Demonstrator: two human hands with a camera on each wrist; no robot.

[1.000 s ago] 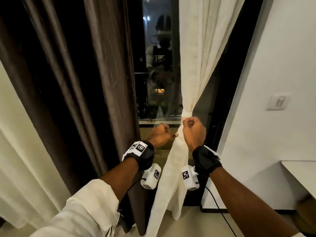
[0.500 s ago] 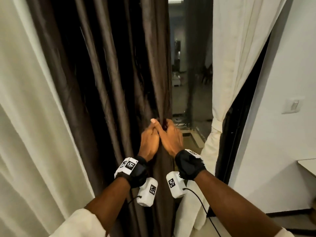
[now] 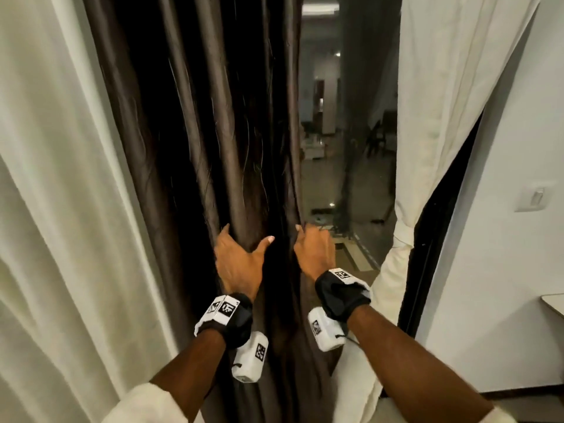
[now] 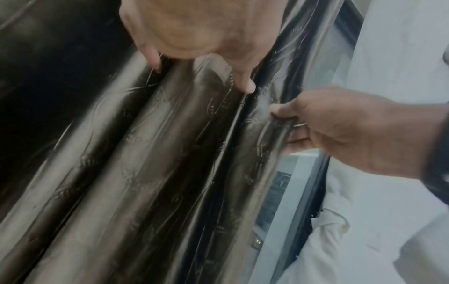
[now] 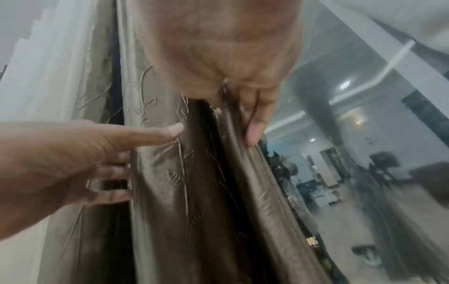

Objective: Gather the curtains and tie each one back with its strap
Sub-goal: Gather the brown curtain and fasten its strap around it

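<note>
A dark brown curtain [image 3: 213, 148] with an embossed leaf pattern hangs in long folds at the centre. My left hand [image 3: 244, 242] wraps round a bundle of its folds, thumb [image 5: 170, 130] across the front and fingers behind. My right hand [image 3: 305, 236] pinches the curtain's right edge [image 4: 274, 123] between thumb and fingers. To the right, a white curtain [image 3: 442, 102] is gathered and bound at waist height by its white strap [image 3: 403, 239]. No strap for the brown curtain is in view.
Another white curtain [image 3: 61, 178] hangs at the left. A glass door [image 3: 345, 148] reflecting a room shows between the brown and white curtains. On the right stands a white wall with a switch [image 3: 532, 198] and a table corner [image 3: 554, 303].
One second ago both hands were at the white curtain's strap. They moved left to the brown curtain's edge, and now they have parted, the left hand reaching further left round the folds.
</note>
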